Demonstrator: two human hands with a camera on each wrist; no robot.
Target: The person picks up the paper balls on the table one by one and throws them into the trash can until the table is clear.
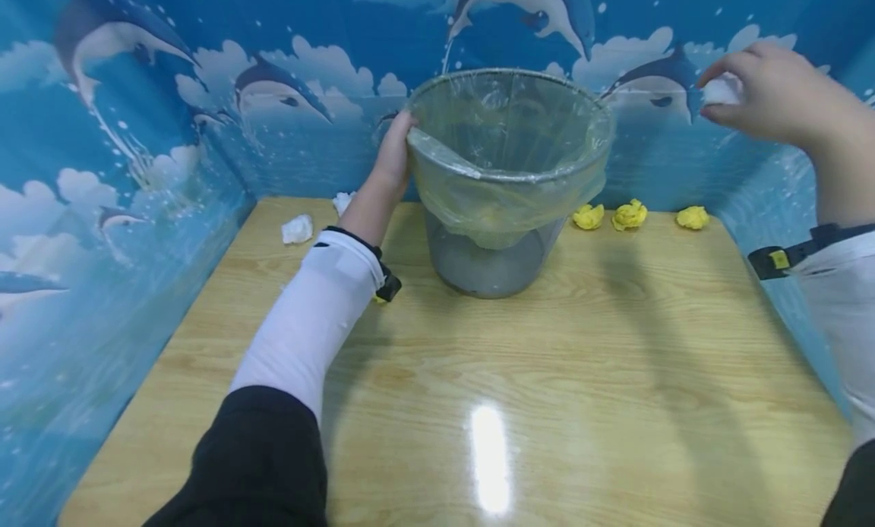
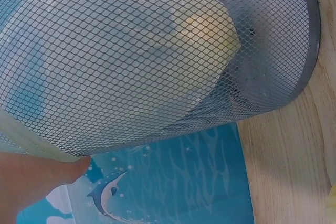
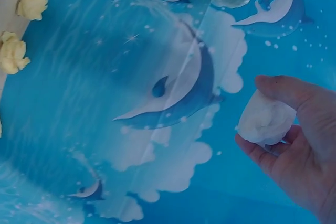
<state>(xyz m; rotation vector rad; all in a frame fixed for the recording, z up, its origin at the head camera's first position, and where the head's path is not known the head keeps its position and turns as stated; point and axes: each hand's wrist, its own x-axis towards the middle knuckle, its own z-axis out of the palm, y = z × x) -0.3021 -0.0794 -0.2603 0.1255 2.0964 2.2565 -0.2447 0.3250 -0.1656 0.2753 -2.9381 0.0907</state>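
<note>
A grey wire-mesh wastebasket [image 1: 488,272] stands at the far side of the table, its rim folded over with a translucent yellowish bin liner [image 1: 506,200]. My left hand [image 1: 396,151] grips the rim on its left side; in the left wrist view only part of the hand [image 2: 39,179] shows, against the liner's edge. Through the mesh a yellowish patch [image 2: 207,30] shows low in the bag. Raised to the right of the wastebasket, my right hand [image 1: 775,94] pinches a crumpled white paper ball [image 3: 266,119] between thumb and fingers.
Yellow crumpled paper balls [image 1: 630,215] lie along the table's back edge, right of the wastebasket. White paper balls [image 1: 297,229] lie at the back left. A dolphin-printed blue curtain [image 1: 307,162] encloses the wooden table [image 1: 567,375] at the back and sides.
</note>
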